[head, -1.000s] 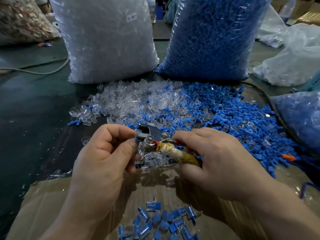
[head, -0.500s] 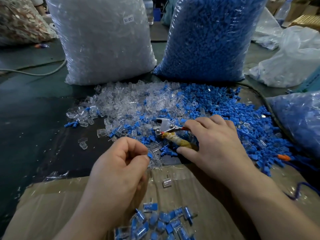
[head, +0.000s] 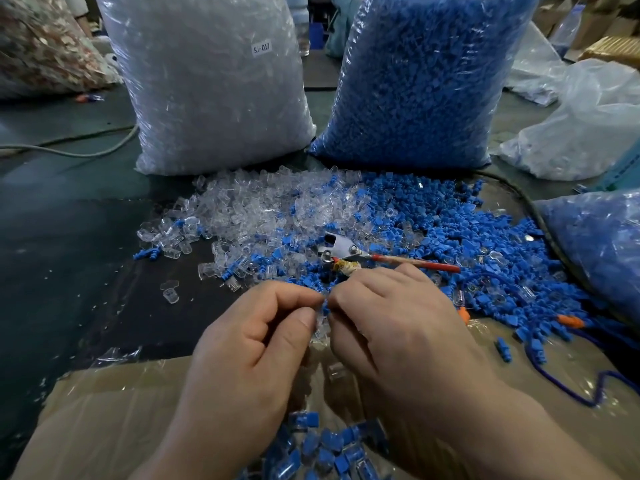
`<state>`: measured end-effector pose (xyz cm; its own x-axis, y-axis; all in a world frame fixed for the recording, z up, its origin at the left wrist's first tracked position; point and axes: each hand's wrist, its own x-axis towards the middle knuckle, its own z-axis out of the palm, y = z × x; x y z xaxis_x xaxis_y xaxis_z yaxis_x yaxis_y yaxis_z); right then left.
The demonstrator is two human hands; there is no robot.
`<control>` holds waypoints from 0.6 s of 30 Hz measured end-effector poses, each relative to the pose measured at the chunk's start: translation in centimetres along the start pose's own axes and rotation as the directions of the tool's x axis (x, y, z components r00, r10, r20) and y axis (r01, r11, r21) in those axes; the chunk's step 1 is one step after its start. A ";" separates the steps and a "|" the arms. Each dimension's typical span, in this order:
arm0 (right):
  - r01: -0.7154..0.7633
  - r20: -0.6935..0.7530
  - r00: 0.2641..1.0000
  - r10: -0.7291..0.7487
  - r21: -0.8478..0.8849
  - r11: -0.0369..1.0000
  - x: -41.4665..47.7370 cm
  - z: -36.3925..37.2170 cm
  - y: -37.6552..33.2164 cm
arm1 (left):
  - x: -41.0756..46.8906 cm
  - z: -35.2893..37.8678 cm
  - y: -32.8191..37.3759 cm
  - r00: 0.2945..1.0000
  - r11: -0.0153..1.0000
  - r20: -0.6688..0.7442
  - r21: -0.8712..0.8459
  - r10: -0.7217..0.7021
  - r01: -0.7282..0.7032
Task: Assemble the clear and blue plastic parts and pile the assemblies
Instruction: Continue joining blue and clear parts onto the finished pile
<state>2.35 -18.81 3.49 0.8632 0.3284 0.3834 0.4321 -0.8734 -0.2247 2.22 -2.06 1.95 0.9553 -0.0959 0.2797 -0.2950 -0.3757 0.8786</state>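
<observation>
Both hands meet fingertip to fingertip, fingers curled. The left hand (head: 252, 344) pinches a clear part (head: 320, 328) at its thumb tip, and the right hand (head: 398, 327) pinches a blue part (head: 325, 305) just above it; the two parts touch. Just beyond the right knuckles lie pliers (head: 341, 249), one taped handle running under the fingers. Past them spread loose clear pieces (head: 259, 209) and blue pieces (head: 450, 230). Below the wrists, finished assemblies (head: 329, 445) are piled on cardboard (head: 104, 410).
</observation>
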 end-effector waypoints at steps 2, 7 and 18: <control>0.032 -0.030 0.999 -0.031 0.022 0.999 0.1 -0.2 0.0 | 0.2 -0.2 0.3 0.997 0.992 -0.005 -0.103 -0.079 0.078; 0.090 -0.054 0.995 -0.087 0.069 0.994 0.1 -0.3 -0.8 | 0.8 -0.9 0.2 0.977 0.979 0.153 -0.117 -0.151 0.170; -0.483 0.360 0.871 0.333 0.516 0.707 0.0 -2.8 0.3 | 0.9 -2.5 -0.3 0.999 1.000 0.006 -0.002 0.031 -0.031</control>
<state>1.79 -20.06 5.94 0.9902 0.1245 -0.0631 0.0230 -0.5909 -0.8064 3.09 0.26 2.88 0.9457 -0.1136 0.3047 -0.3249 -0.3706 0.8701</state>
